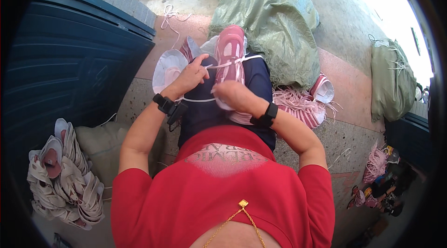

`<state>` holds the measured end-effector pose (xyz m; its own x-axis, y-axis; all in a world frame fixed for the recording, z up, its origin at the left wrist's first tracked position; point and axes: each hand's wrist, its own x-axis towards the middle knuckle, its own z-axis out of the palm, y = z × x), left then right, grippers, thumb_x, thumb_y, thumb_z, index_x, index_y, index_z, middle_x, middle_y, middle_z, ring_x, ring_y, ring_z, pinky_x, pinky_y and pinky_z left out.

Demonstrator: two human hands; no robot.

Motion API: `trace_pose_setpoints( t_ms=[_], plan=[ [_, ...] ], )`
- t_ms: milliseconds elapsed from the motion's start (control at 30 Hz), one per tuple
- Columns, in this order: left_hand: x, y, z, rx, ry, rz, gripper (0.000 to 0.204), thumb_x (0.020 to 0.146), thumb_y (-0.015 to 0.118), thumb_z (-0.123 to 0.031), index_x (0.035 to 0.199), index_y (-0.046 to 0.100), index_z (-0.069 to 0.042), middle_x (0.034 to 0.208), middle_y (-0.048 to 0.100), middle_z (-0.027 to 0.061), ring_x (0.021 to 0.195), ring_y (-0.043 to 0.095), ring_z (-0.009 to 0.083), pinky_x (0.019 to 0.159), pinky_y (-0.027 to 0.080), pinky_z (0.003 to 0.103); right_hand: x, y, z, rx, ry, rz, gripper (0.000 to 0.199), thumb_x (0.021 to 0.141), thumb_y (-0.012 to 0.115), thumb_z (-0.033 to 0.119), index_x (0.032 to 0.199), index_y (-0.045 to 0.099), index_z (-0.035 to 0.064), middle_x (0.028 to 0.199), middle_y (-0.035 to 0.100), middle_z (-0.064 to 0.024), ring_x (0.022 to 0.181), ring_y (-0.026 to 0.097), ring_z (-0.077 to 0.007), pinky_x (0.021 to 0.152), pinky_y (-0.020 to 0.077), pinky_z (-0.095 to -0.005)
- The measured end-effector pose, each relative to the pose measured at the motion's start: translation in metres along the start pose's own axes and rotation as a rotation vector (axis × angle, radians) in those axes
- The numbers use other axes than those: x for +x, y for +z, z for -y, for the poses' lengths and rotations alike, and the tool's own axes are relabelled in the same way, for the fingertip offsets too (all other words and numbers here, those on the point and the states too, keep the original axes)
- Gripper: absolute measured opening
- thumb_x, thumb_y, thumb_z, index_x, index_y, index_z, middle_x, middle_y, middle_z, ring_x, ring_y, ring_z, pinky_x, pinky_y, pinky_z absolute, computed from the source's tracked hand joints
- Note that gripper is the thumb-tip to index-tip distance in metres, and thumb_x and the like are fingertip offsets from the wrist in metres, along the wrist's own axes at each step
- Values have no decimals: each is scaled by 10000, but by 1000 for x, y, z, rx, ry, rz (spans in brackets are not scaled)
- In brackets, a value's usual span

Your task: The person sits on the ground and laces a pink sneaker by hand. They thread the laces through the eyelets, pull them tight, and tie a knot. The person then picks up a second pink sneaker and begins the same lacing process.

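Note:
A pink shoe upper (pixel 230 48) with pale panels lies lengthwise over my dark-trousered lap, toe pointing away. A white shoelace (pixel 251 57) is threaded across it and runs out to both sides. At the upper's left side, my left hand (pixel 192 75) is closed on a strand of this lace, index finger stretched forward. My right hand (pixel 235 95), a little blurred, is closed over the near end of the upper. A loop of lace sags between the two hands; the right fingertips appear to pinch it, though they are partly hidden.
Stacked pink uppers (pixel 300 106) with loose laces lie right of my legs, and a white-lined one (pixel 165 69) to the left. A large green woven sack (pixel 274 20) stands ahead. Pale stacked uppers (pixel 65 178) sit lower left, below a dark blue door (pixel 88 57). Another sack (pixel 392 80) stands far right.

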<state>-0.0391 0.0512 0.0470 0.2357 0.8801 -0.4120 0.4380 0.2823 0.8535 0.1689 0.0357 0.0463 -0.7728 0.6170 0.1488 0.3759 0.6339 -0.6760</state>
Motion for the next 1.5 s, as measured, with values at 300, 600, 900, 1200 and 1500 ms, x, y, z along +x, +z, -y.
trace_pose_setpoints(
  t_ms=[300,600,900,1200,1500],
  plan=[
    [34,27,21,-52,-47,-164,229,871,561,-188,953,652,5,769,653,98,662,610,173,615,489,301,34,5,-86,-127,413,-67,242,889,527,262,877,551,21,800,624,-219,784,605,-393,686,462,-468],
    [57,32,14,581,107,-322,230,861,533,-260,871,660,-69,796,637,203,772,625,374,672,495,438,39,13,-87,70,660,-238,307,896,491,301,940,585,13,880,628,-253,864,599,-417,762,454,-489],
    [55,36,-2,849,308,-298,206,847,529,-229,750,628,-77,705,638,151,675,624,345,620,424,458,38,14,-88,80,676,-229,344,922,446,325,941,590,13,888,629,-249,871,593,-417,770,447,-486],
    [62,43,-2,867,354,-370,200,844,550,-236,731,636,-95,689,646,113,662,627,310,625,405,428,19,-7,-81,605,727,-410,410,950,436,317,787,598,-22,675,601,-118,617,581,-216,592,451,-350],
    [51,34,-13,740,233,-81,210,757,640,-247,878,666,-77,783,650,170,796,633,337,689,467,426,24,4,-66,409,749,-67,257,830,518,216,778,655,6,685,630,-154,544,581,-270,564,454,-387]
  ],
)
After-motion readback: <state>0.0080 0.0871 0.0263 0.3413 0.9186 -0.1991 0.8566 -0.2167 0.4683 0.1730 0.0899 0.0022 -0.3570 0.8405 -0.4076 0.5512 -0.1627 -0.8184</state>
